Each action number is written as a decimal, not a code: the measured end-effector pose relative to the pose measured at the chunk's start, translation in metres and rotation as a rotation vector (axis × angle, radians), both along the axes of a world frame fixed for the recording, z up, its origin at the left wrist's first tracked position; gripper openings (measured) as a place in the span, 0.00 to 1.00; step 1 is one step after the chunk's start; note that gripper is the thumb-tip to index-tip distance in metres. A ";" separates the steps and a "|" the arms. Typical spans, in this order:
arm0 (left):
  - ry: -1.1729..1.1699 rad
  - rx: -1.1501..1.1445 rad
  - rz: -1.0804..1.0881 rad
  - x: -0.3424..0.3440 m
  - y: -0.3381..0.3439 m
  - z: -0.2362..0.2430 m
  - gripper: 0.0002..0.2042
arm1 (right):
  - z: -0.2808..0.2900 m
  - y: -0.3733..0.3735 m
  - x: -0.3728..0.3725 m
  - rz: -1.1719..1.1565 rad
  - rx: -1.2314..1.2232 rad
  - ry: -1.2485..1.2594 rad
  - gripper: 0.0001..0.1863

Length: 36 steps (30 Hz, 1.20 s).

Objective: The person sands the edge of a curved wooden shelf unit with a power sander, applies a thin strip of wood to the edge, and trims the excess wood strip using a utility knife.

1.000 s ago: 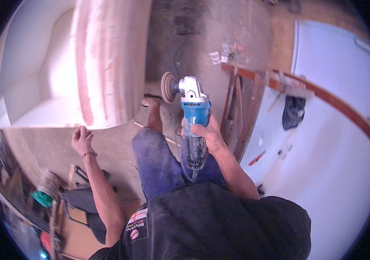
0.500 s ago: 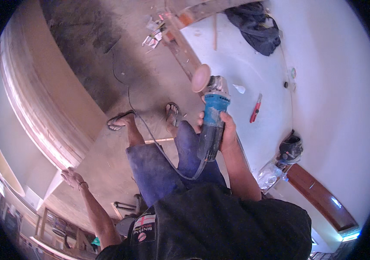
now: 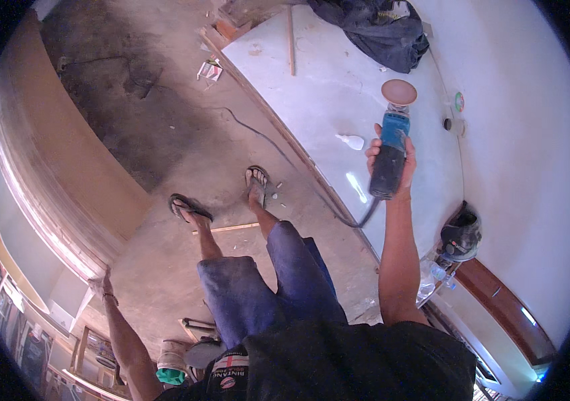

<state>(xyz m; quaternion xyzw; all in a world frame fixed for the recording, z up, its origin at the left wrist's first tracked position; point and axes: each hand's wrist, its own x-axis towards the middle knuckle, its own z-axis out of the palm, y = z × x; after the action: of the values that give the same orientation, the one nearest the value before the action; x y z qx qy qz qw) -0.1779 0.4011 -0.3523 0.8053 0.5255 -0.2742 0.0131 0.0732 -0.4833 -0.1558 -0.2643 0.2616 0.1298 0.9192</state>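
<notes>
My right hand (image 3: 408, 168) grips a blue and black angle grinder (image 3: 395, 127) over the white tabletop. Its round, pinkish-brown sanding disc (image 3: 399, 92) points to the far side. From the rear end a dark power cord (image 3: 285, 155) loops down to the floor. A small white squeeze bottle (image 3: 352, 142) lies on the tabletop left of the grinder. Far to the left, my left hand (image 3: 102, 286) rests with fingers extended at the near end of a long, curved wooden piece (image 3: 78, 160); the fingertips are small and partly hidden.
Dark cloth (image 3: 385, 33) and a thin wooden stick (image 3: 292, 41) lie on the far tabletop. A black helmet (image 3: 461, 234) sits at its right edge. A small box (image 3: 209, 71) and a wooden strip (image 3: 228, 228) are on the floor. A bucket (image 3: 173, 353) stands near my left arm.
My right hand has carried the grinder right and outward, over the tabletop. The red utility knife is no longer visible. My left hand stays by the wooden piece, slightly lower in view.
</notes>
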 end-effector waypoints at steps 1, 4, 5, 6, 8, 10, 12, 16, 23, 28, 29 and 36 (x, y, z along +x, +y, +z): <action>0.002 0.003 0.004 0.000 -0.010 -0.004 0.70 | -0.001 -0.017 0.000 0.000 -0.016 0.012 0.44; -0.054 0.040 -0.013 -0.016 0.007 -0.004 0.69 | -0.013 -0.042 0.005 -0.014 0.133 0.019 0.39; -0.056 0.031 -0.030 -0.016 0.002 -0.010 0.69 | -0.016 -0.052 0.004 -0.020 0.119 0.028 0.39; -0.098 0.047 -0.050 -0.017 0.004 -0.013 0.69 | -0.021 -0.059 0.007 0.001 0.096 0.018 0.41; -0.091 0.066 -0.043 -0.021 0.008 -0.018 0.69 | -0.030 -0.068 0.014 0.028 0.071 0.008 0.42; -0.128 0.106 -0.057 -0.022 0.026 -0.020 0.69 | -0.039 -0.072 0.016 0.030 0.077 -0.013 0.41; -0.184 0.080 -0.063 -0.024 0.027 -0.029 0.69 | -0.043 -0.077 0.021 0.033 0.111 0.001 0.40; -0.195 0.098 -0.043 -0.037 0.047 -0.016 0.68 | -0.054 -0.065 0.033 0.061 0.114 -0.007 0.41; -0.145 0.147 -0.034 -0.027 0.026 -0.026 0.65 | -0.022 -0.067 0.021 -0.090 -0.223 0.296 0.42; -0.118 0.006 0.045 -0.021 0.015 -0.018 0.66 | -0.016 -0.077 0.021 0.102 -0.635 0.460 0.31; -0.121 0.012 0.046 -0.020 0.016 -0.016 0.66 | -0.015 -0.071 0.023 0.104 -0.631 0.457 0.31; -0.147 0.098 -0.040 -0.021 0.007 -0.020 0.64 | -0.020 -0.072 0.024 0.139 -1.027 0.489 0.24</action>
<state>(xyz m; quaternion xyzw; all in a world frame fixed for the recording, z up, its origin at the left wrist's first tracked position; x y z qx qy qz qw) -0.1985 0.4086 -0.3722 0.8334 0.5195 -0.1883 0.0066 0.0976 -0.5550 -0.1762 -0.6558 0.4781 0.1036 0.5750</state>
